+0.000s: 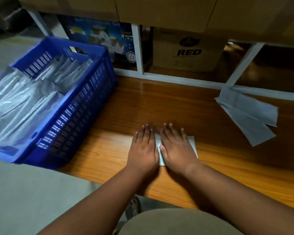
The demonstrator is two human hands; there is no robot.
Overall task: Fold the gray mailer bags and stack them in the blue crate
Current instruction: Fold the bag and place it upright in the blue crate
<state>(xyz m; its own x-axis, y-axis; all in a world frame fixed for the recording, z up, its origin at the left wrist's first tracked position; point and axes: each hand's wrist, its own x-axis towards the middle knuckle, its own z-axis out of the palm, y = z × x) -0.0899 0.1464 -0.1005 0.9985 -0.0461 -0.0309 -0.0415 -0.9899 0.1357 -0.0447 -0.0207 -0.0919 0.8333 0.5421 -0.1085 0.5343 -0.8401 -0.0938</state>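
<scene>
Nearest you, both forearms reach forward over your lap onto the wooden counter (210, 168). Your left hand (143, 148) and right hand (176, 149) lie flat, palms down, side by side, fingers straight and slightly spread, pressing on a folded gray mailer bag (193, 145) that rests on the counter. Only the bag's right edge and a thin strip between your thumbs show; the rest is hidden under your palms.

Farther out on the right, a few more gray mailer bags (248, 114) lie loosely overlapped on the counter, well apart from your hands, their far end touching a white shelf post (241, 65).

To your left, the blue crate (78, 116) stands at the counter's left end, filled with a stack of folded gray bags (24, 106); it is blurred.

Beyond the counter, under the shelf, sit a cardboard box printed "RED" (188, 51) and a blue printed carton (98, 36).
</scene>
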